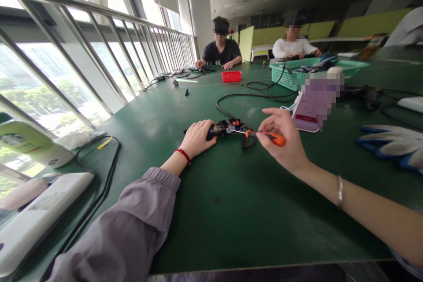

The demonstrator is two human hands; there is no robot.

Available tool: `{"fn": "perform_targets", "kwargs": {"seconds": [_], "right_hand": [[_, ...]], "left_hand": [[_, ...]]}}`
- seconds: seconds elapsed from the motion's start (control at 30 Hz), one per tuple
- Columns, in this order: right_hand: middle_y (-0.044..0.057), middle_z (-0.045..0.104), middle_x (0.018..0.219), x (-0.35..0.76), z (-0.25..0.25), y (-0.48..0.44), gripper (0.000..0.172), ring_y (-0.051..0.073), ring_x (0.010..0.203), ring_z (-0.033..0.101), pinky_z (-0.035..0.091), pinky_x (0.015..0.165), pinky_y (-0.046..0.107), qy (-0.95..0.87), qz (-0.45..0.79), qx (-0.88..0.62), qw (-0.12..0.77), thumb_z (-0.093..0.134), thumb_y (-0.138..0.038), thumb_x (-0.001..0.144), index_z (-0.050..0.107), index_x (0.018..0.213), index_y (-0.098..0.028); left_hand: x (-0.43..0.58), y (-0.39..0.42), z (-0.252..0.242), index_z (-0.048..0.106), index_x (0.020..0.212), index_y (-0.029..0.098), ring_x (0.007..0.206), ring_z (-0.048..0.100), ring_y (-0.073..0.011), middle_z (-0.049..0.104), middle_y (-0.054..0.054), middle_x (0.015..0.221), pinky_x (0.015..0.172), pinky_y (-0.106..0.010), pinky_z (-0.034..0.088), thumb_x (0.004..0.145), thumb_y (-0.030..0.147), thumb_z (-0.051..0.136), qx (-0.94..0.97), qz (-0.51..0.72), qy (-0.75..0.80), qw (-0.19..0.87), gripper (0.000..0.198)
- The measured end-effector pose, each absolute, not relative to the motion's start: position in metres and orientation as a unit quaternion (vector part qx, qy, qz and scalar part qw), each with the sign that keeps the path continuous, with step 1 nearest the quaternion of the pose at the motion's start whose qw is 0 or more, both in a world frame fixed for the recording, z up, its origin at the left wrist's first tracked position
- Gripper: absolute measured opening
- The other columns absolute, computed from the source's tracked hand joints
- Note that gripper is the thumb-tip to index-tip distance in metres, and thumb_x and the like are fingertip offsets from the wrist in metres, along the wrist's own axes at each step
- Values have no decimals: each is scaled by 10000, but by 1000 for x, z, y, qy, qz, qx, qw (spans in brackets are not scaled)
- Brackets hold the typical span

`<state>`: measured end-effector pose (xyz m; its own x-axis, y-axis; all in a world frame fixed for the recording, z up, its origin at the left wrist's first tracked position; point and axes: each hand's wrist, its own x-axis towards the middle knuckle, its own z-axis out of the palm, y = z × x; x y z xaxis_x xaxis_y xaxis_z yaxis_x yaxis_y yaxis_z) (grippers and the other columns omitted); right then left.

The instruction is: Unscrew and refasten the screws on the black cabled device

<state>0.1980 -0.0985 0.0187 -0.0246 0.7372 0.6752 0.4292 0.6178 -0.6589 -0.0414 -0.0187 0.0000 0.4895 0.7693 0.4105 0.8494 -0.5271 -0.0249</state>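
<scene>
My left hand (pixel 199 137) is closed around the dark, tube-shaped end of a corded device and presses it to the table. The device's other end (pixel 226 127) lies exposed, with black parts and small red and blue bits like wires; its exact kind I cannot make out. Between thumb and fingers of my right hand (pixel 282 136) is a screwdriver (pixel 272 138) with an orange and black handle. Its thin metal shaft points left, and the tip is at the exposed parts. A black cable (pixel 220 99) runs from near the device toward the back.
At right, a phone (pixel 309 112) leans upright before a green basket (pixel 280 75) of items. Work gloves (pixel 393 141) lie far right. A red tray (pixel 231 76) stands farther back. At left are a white power strip (pixel 42 216), cables and a green bag (pixel 31 143). People sit across the table.
</scene>
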Motion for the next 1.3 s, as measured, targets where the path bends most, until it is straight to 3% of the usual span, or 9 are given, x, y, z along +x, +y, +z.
{"fn": "perform_targets", "kwargs": {"seconds": [0.13,0.23,0.3,0.47,0.67,0.83,1.03,1.2,1.3], "right_hand": [[-35,535,636,200,16,-97,185,110,490,504,444,502,262,-691,160,-452,540,583,-320,790,559,939,-213],[7,581,865,201,14,-94,437,146,686,587,492,588,276,-693,135,-398,585,636,-243,720,467,1123,-238],[-3,581,834,200,15,-95,480,153,703,594,492,601,277,-701,139,-391,580,640,-237,710,439,1147,-238],[-61,525,561,197,17,-100,161,127,489,552,459,531,266,-712,193,-437,515,563,-277,794,544,945,-223],[11,594,881,197,13,-97,499,163,741,609,500,618,286,-712,136,-380,574,648,-219,690,443,1144,-234],[-53,536,593,195,15,-101,193,116,494,545,458,517,257,-700,182,-436,536,595,-323,785,536,939,-223],[19,569,909,197,16,-98,532,166,762,593,501,635,299,-707,128,-385,580,644,-229,699,421,1182,-241],[-47,549,606,198,16,-100,209,116,485,537,458,529,260,-713,175,-440,517,572,-315,795,545,979,-220],[-12,609,758,199,15,-98,343,157,653,613,496,632,296,-715,144,-411,547,592,-254,761,500,1091,-230]], "left_hand": [[-41,-18,0,497,1063,193,897,582,-240,616,-60,981,814,-345,418,786,343,513,-858,-181,-467,115,315],[-42,-17,-1,498,1057,193,901,581,-239,615,-61,983,813,-344,416,787,345,513,-859,-180,-466,117,311],[-42,-17,-1,496,1062,191,902,580,-239,614,-61,987,813,-345,416,787,344,514,-857,-179,-467,120,315],[-41,-19,0,496,1069,191,900,579,-238,614,-61,993,812,-345,417,785,338,516,-858,-176,-468,118,321],[-41,-20,1,500,1068,190,907,580,-239,617,-61,989,816,-345,421,788,338,516,-857,-177,-469,117,317],[-41,-20,1,501,1072,195,921,580,-239,616,-61,988,822,-346,421,789,334,517,-856,-179,-472,112,315],[-42,-20,1,504,1063,188,907,580,-237,615,-64,979,817,-346,420,787,333,519,-858,-181,-467,112,311],[-42,-20,1,503,1068,191,932,577,-240,613,-72,1003,829,-349,417,785,329,514,-857,-177,-472,108,315],[-41,-20,1,501,1066,194,939,578,-240,613,-72,1006,834,-347,416,785,329,515,-857,-176,-473,105,312]]}}
